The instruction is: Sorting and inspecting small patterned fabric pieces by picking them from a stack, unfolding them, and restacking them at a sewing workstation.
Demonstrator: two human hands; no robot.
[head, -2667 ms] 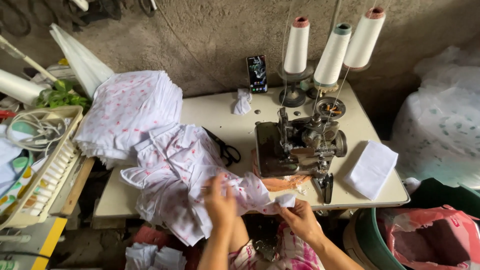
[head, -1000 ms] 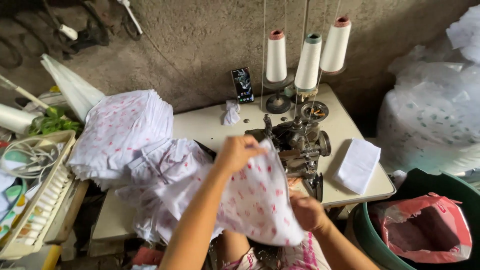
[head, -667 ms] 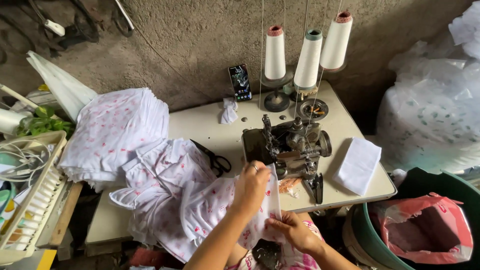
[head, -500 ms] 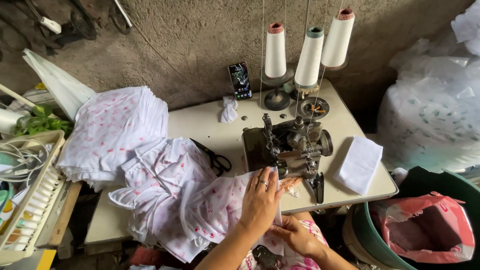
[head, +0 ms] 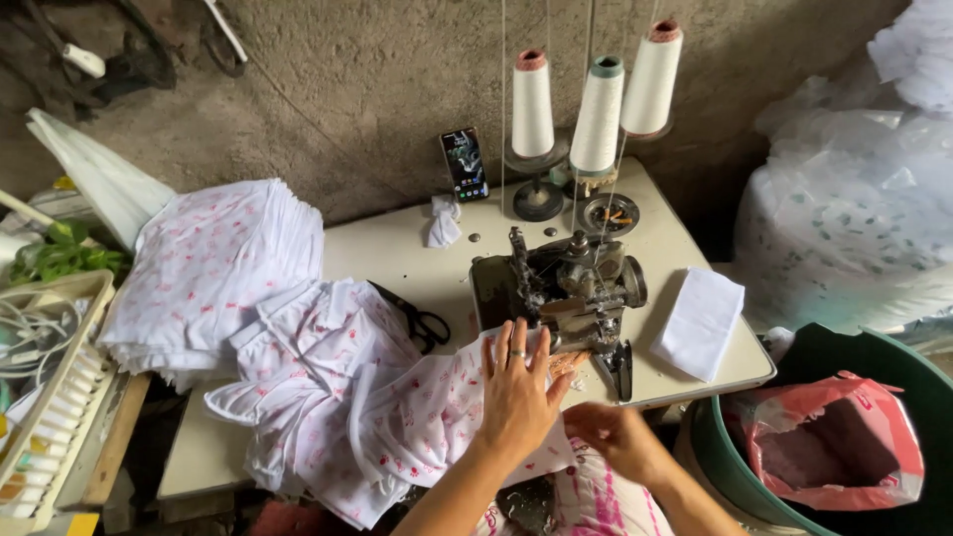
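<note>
My left hand (head: pixel 516 392) lies flat, fingers spread, on a white garment piece with pink print (head: pixel 427 417) in front of the dark sewing machine (head: pixel 561 288). The cloth's right edge reaches the machine's needle area. Just below the table's front edge, my right hand (head: pixel 620 437) holds the lower right edge of the same cloth; its fingers are partly hidden. A loose pile of the same printed garments (head: pixel 308 367) spreads to the left of my hands.
A tall stack of printed fabric (head: pixel 213 268) sits at the table's left. Black scissors (head: pixel 417 323), a folded white cloth (head: pixel 700 323), a propped phone (head: pixel 465 164) and three thread cones (head: pixel 596 114) are on the table (head: pixel 397 253). A green tub with a pink bag (head: pixel 834 447) stands right.
My left hand lifted the printed cloth high, then brought it down and now presses it flat by the machine. My right hand stayed low at the cloth's edge.
</note>
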